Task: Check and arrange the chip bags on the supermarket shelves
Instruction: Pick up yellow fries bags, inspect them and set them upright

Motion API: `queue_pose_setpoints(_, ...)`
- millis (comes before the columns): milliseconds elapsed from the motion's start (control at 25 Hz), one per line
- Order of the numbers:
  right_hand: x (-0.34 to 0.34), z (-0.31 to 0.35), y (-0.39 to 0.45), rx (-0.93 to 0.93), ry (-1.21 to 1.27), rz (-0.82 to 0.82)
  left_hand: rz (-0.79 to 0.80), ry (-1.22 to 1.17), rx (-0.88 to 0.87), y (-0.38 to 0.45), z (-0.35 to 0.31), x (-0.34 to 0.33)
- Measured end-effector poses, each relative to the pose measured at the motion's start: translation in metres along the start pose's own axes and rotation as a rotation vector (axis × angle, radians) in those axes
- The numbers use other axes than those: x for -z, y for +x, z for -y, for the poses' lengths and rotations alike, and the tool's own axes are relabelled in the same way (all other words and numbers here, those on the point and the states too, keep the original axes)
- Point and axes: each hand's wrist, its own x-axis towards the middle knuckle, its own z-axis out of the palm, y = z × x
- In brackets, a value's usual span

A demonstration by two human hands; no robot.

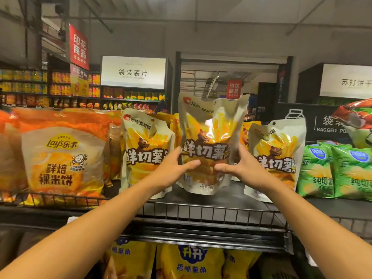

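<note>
Near the front edge of the top shelf (211,200), the left hand (177,168) and right hand (239,166) grip the centre chip bag (209,137) by its sides, thumbs across the front. It stands upright: cream, glossy, printed with yellow fries and a bear. Matching bags (147,152) flank it.

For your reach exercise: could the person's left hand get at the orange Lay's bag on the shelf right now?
Probably not yet: the left hand grips the cream fries bag. Once freed, nothing blocks the orange Lay's bag.
</note>
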Motion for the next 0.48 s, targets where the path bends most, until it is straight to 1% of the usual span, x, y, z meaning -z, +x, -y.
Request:
queue_pose_setpoints(160,-0.012,0.005,-0.011,-0.016,0.117,-0.102,-0.021,-0.140,0.031,-0.013,-0.006,-0.003)
queue_pose_setpoints(280,-0.018,0.007,-0.019,-0.028,0.206,-0.166,0.027,-0.208,0.058,-0.018,-0.008,0.001)
queue_pose_setpoints(360,-0.021,0.008,-0.023,-0.034,0.243,-0.183,0.047,-0.221,0.063,-0.020,-0.005,0.001)
queue_pose_setpoints(480,-0.021,0.006,-0.025,-0.046,0.273,-0.161,0.023,-0.183,0.021,-0.021,-0.002,-0.001)
